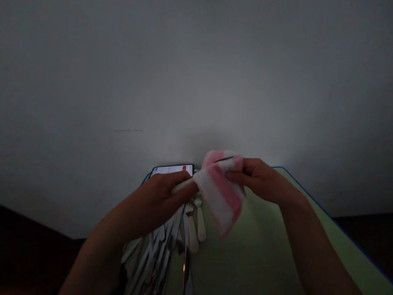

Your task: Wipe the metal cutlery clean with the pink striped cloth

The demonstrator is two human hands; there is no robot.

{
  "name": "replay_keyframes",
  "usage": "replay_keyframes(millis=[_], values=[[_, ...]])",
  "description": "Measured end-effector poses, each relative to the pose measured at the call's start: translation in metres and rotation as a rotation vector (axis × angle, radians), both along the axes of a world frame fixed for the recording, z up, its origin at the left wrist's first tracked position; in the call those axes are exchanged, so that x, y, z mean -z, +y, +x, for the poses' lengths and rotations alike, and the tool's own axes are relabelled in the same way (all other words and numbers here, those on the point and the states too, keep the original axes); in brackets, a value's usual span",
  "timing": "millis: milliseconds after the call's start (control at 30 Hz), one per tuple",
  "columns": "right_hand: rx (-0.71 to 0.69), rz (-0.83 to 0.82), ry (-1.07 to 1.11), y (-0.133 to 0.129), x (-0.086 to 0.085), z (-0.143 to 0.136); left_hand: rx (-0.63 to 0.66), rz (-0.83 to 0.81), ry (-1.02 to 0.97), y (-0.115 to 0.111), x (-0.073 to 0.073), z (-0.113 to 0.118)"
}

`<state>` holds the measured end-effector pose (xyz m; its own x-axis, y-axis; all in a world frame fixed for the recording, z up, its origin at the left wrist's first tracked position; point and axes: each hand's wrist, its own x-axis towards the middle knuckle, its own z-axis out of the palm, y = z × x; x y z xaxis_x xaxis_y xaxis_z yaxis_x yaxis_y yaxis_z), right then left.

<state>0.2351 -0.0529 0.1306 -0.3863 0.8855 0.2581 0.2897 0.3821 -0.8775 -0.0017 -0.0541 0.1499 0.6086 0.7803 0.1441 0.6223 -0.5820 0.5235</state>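
Observation:
My left hand (172, 188) is closed round the pale handle of a white-handled knife (181, 186), which points to the right. A pink and white striped cloth (222, 192) is folded over the knife's far part; only a thin dark strip of what looks like the blade shows at its top. With thumb and fingers, my right hand (254, 178) pinches the cloth around that end. The loose part of the cloth hangs down between my hands. Below my left hand, two pieces of cutlery with cream handles (201, 225) lie on the table.
A pile of metal cutlery (153, 258) lies at the table's left, partly behind my left arm. Against the grey wall (196, 82) at the back is a phone (172, 168) with a lit screen. The green tabletop (254, 254) has a blue edge.

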Motion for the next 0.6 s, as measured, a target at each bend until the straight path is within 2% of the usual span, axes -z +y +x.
replay_keyframes(millis=[267,333,500,533,600], values=[[0.080,0.084,-0.191,0.000,-0.003,0.007,0.044,0.017,0.048,0.002,-0.002,-0.008],[0.012,0.101,-0.218,-0.002,-0.004,0.003,0.069,0.008,0.084,0.001,-0.003,-0.007],[-0.364,0.018,-0.259,-0.009,-0.005,-0.016,0.172,-0.016,0.069,-0.006,-0.005,-0.008],[-0.398,0.024,-0.251,-0.009,-0.005,-0.018,0.174,-0.012,0.049,-0.007,-0.005,-0.009],[-0.382,0.062,-0.250,-0.009,-0.004,-0.022,0.154,-0.008,0.026,-0.008,-0.006,-0.011]])
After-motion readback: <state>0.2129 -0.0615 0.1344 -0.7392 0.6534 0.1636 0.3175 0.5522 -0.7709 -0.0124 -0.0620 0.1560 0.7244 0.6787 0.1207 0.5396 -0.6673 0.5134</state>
